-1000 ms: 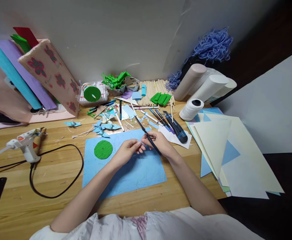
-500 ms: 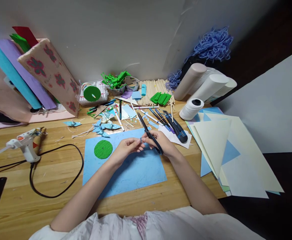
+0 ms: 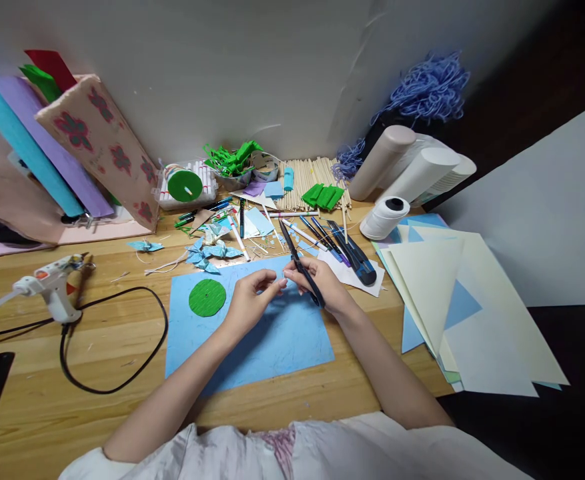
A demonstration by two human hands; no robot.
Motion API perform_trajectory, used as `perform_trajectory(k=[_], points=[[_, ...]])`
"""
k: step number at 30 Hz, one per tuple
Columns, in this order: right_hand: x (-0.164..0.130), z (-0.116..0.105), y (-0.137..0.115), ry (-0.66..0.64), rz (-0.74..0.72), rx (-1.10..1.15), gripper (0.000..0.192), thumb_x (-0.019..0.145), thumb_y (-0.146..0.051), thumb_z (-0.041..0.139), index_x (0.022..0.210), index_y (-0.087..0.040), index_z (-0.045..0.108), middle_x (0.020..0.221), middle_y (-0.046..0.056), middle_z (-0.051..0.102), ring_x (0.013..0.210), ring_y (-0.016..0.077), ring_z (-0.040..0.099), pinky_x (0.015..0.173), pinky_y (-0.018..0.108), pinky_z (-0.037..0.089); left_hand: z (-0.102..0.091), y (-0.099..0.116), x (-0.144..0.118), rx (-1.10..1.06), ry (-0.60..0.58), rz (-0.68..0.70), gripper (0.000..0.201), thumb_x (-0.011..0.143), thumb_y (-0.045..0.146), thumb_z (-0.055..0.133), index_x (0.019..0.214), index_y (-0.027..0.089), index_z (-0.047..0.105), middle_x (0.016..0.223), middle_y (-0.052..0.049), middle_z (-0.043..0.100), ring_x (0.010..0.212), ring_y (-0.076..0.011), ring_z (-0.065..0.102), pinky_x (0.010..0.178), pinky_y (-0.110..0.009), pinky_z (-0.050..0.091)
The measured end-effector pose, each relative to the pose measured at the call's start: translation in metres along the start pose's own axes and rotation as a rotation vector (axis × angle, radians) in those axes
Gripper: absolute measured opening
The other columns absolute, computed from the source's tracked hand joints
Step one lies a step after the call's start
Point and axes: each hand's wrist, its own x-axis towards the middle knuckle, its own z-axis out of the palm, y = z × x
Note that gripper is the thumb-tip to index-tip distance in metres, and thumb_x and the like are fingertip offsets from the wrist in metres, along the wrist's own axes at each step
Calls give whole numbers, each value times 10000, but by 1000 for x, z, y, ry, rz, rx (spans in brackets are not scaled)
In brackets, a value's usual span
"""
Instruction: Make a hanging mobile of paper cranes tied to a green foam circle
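Note:
My right hand [image 3: 325, 285] holds black scissors [image 3: 310, 285], their blades pointing up and away over the blue sheet [image 3: 272, 363]. Its thumb and fingertips are pinched towards the left; anything tiny between them is too small to make out. My left hand [image 3: 252, 298] is just left of it, a small gap between the two. Thumb and curled fingers are drawn together there, and what they hold, if anything, I cannot make out. A round green disc [image 3: 207, 297] with a small centre hole lies on the sheet's upper left part.
On the left a white glue gun [image 3: 55, 290] stands with its looping black cable [image 3: 165, 327]. Folded blue paper cranes [image 3: 212, 252], pens and a utility knife [image 3: 355, 257] lie beyond the sheet. A thread spool [image 3: 382, 220] and stacked paper [image 3: 497, 320] sit right.
My hands have come apart slightly: the left has shifted a little left, its thumb more stretched out. The scissors have stayed in my right hand, tilted slightly differently.

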Motion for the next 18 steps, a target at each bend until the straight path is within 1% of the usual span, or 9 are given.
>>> perform_trajectory(k=[2, 4, 9, 12, 15, 18], points=[[0, 1, -1, 5, -6, 2, 268, 653, -381, 690, 757, -144, 617, 580, -43, 512, 453, 60, 433, 411, 181, 358, 1, 0, -1, 36, 16, 4, 258, 755, 386, 588, 796, 138, 644, 694, -15, 619, 598, -115, 552, 587, -220, 432], [0, 2, 0, 20, 0, -6, 286, 646, -399, 689, 750, -143, 613, 569, -43, 511, 450, 65, 431, 410, 187, 357, 4, 1, 0, 14, 25, -24, 258, 753, 377, 590, 819, 137, 657, 694, -17, 630, 569, -104, 536, 560, -213, 427], [3, 3, 5, 73, 42, -24, 329, 622, -429, 695, 761, -141, 616, 570, -39, 516, 462, 76, 447, 411, 194, 364, 7, -1, 5, -192, -42, -165, 278, 695, 390, 641, 755, 120, 667, 653, -25, 639, 562, -102, 546, 547, -210, 448], [3, 3, 7, 64, 43, -5, 326, 627, -420, 691, 786, -144, 621, 622, -23, 550, 491, 79, 469, 426, 189, 384, 6, -1, 7, -265, -33, -218, 285, 629, 383, 697, 722, 115, 669, 637, -23, 645, 549, -98, 549, 559, -218, 465], [2, 3, 6, 42, 54, -24, 324, 626, -416, 690, 793, -146, 625, 612, -22, 555, 484, 82, 471, 433, 196, 392, 5, -1, 7, -240, 11, -225, 285, 607, 373, 711, 728, 117, 677, 633, -29, 657, 550, -112, 566, 564, -236, 481], [1, 3, 7, 69, 58, -82, 316, 602, -406, 703, 757, -143, 623, 607, -17, 556, 505, 97, 491, 452, 210, 405, 5, -4, 5, -138, 53, -177, 277, 641, 360, 684, 783, 122, 684, 684, -44, 678, 581, -135, 597, 578, -249, 492]])
